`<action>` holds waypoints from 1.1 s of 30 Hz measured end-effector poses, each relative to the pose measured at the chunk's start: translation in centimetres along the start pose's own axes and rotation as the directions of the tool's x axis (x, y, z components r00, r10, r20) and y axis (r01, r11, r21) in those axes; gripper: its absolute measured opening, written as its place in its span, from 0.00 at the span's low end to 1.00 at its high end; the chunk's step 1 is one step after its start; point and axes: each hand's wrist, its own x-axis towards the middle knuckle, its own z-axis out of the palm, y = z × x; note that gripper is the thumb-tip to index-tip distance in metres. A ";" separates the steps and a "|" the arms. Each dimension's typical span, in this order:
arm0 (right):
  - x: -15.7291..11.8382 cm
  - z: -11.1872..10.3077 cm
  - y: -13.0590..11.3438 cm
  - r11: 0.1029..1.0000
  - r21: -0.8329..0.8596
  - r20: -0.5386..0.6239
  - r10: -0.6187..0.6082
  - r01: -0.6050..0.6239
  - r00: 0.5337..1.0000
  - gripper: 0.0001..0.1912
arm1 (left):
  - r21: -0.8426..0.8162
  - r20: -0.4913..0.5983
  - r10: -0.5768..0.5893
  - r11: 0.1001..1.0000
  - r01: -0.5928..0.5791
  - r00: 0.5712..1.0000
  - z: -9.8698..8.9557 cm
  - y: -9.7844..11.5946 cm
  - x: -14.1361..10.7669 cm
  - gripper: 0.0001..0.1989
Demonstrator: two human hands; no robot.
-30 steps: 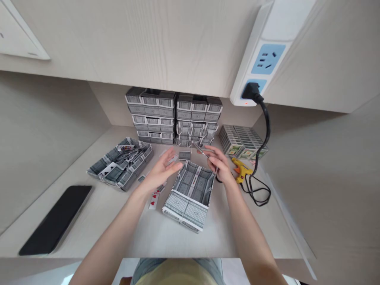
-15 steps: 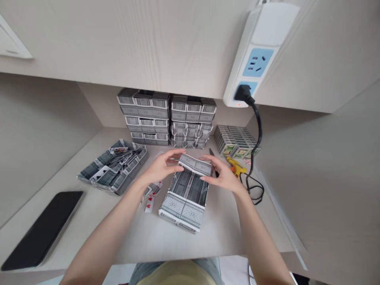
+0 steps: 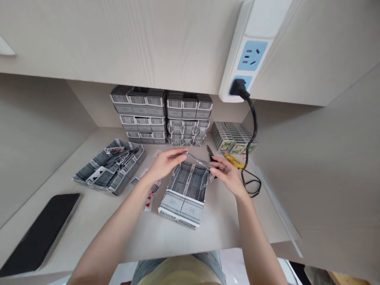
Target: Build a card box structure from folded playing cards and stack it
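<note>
A thin panel of joined playing cards [image 3: 199, 160] is seen nearly edge-on, held up between both hands. My left hand [image 3: 168, 163] pinches its left end between thumb and fingers. At the other end my right hand [image 3: 227, 173] grips it the same way. Just below lies a box made of patterned grey-and-white playing cards [image 3: 181, 206], its far part open and its near part covered on top. Left of the box are several loose cards, one showing red hearts [image 3: 149, 201]. A knife [image 3: 209, 151] and a yellow glue gun [image 3: 234, 160] lie past my right hand.
Card boxes [image 3: 142, 113] stand stacked at the back. A card tray [image 3: 117, 186] with loose cards stands left, behind a black phone-like slab [image 3: 38, 233]. Packed card decks [image 3: 233, 138] sit back right. A black cord [image 3: 253, 122] hangs from the power strip [image 3: 251, 51].
The card panel has tilted from showing its patterned face to nearly edge-on, and has come up off the box's far end. Both hands still hold it. The view has shifted slightly.
</note>
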 end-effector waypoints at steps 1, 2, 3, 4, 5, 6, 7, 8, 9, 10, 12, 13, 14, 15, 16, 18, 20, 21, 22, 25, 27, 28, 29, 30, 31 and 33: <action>-0.1 0.1 0.2 1.000 0.028 -0.015 -0.007 0.007 1.000 0.26 | -0.008 -0.019 0.014 1.000 -0.014 1.000 0.3 -0.1 0.1 0.20; -0.2 0.1 0.4 0.999 0.051 -0.033 -0.011 0.013 0.999 0.26 | -0.014 -0.036 0.024 1.000 -0.025 0.999 0.6 -0.3 0.2 0.19; -0.3 0.2 0.7 0.997 0.069 -0.049 -0.012 0.016 0.999 0.26 | -0.022 -0.050 0.029 0.999 -0.030 0.998 0.8 -0.5 0.3 0.19; -0.4 0.2 0.9 0.996 0.083 -0.064 -0.012 0.017 0.998 0.26 | -0.034 -0.055 0.026 0.999 -0.028 0.998 1.0 -0.8 0.3 0.19; -0.5 0.3 1.1 0.995 0.094 -0.077 -0.011 0.018 0.997 0.26 | -0.052 -0.054 0.014 0.999 -0.017 0.998 1.2 -1.1 0.4 0.19; -0.6 0.3 1.3 0.995 0.102 -0.087 -0.011 0.020 0.996 0.26 | -0.075 -0.050 -0.003 0.997 -0.001 0.999 1.3 -1.4 0.4 0.20; -0.7 0.3 1.5 0.994 0.109 -0.095 -0.012 0.022 0.995 0.26 | -0.102 -0.044 -0.023 0.995 0.018 0.999 1.4 -1.7 0.4 0.20; -0.8 0.4 1.6 0.993 0.116 -0.098 -0.013 0.025 0.995 0.26 | -0.130 -0.038 -0.042 0.991 0.037 0.998 1.5 -2.1 0.3 0.20; -0.8 0.4 1.7 0.992 0.122 -0.098 -0.017 0.029 0.995 0.26 | -0.156 -0.033 -0.058 0.986 0.052 0.998 1.5 -2.4 0.3 0.20; -0.8 0.5 1.8 0.991 0.127 -0.095 -0.023 0.035 0.995 0.26 | -0.180 -0.032 -0.071 0.982 0.064 0.997 1.5 -2.7 0.2 0.20; -0.8 0.7 1.8 0.989 0.139 -0.084 -0.037 0.048 0.996 0.25 | -0.223 -0.039 -0.091 0.972 0.080 0.995 1.5 -3.2 0.1 0.20; -0.8 0.8 1.8 0.988 0.145 -0.076 -0.042 0.053 0.996 0.25 | -0.244 -0.045 -0.101 0.966 0.087 0.994 1.4 -3.4 0.0 0.21; -0.7 0.8 1.7 0.987 0.152 -0.067 -0.046 0.055 0.997 0.24 | -0.267 -0.053 -0.111 0.959 0.093 0.992 1.4 -3.7 -0.1 0.21; -0.7 0.9 1.7 0.986 0.159 -0.058 -0.047 0.055 0.997 0.24 | -0.290 -0.059 -0.120 0.952 0.098 0.991 1.4 -3.9 -0.1 0.21; -0.6 1.0 1.7 0.985 0.164 -0.048 -0.046 0.053 0.998 0.24 | -0.314 -0.063 -0.128 0.944 0.102 0.990 1.3 -4.0 -0.2 0.21; -0.5 1.0 1.6 0.985 0.164 -0.028 -0.044 0.048 0.999 0.23 | -0.351 -0.067 -0.136 0.930 0.104 0.988 1.2 -4.3 -0.3 0.21; -0.5 1.0 1.5 0.987 0.152 -0.009 -0.044 0.045 0.999 0.23 | -0.367 -0.067 -0.139 0.924 0.105 0.988 1.0 -4.4 -0.3 0.20; -0.4 1.0 1.5 0.988 0.145 -0.001 -0.045 0.045 0.999 0.23 | -0.368 -0.067 -0.141 0.924 0.107 0.988 0.9 -4.4 -0.3 0.20; -0.4 1.0 1.5 0.989 0.140 0.005 -0.046 0.044 0.999 0.23 | -0.365 -0.068 -0.142 0.925 0.108 0.987 0.8 -4.3 -0.3 0.20; -0.3 1.0 1.5 0.989 0.138 0.019 -0.049 0.046 0.999 0.24 | -0.349 -0.073 -0.138 0.931 0.104 0.988 0.5 -4.2 -0.2 0.20; -0.2 1.1 1.7 0.988 0.144 0.022 -0.051 0.047 0.998 0.24 | -0.340 -0.071 -0.134 0.935 0.102 0.989 0.4 -4.1 -0.2 0.20; -0.2 1.1 1.8 0.988 0.146 0.023 -0.051 0.047 0.998 0.24 | -0.335 -0.066 -0.133 0.936 0.103 0.989 0.3 -4.1 -0.2 0.20; -0.2 1.2 2.0 0.988 0.147 0.023 -0.053 0.049 0.998 0.24 | -0.331 -0.061 -0.132 0.938 0.105 0.989 0.2 -4.0 -0.2 0.20; -0.2 1.3 2.1 0.988 0.146 0.024 -0.057 0.053 0.998 0.25 | -0.325 -0.056 -0.131 0.940 0.106 0.990 0.1 -4.0 -0.2 0.20; -0.3 1.4 2.2 0.988 0.142 0.027 -0.061 0.056 0.998 0.25 | -0.318 -0.052 -0.127 0.942 0.104 0.991 0.0 -4.0 -0.3 0.20; -0.4 1.5 2.4 0.990 0.129 0.031 -0.067 0.062 0.997 0.26 | -0.301 -0.041 -0.114 0.949 0.097 0.993 -0.2 -3.9 -0.3 0.20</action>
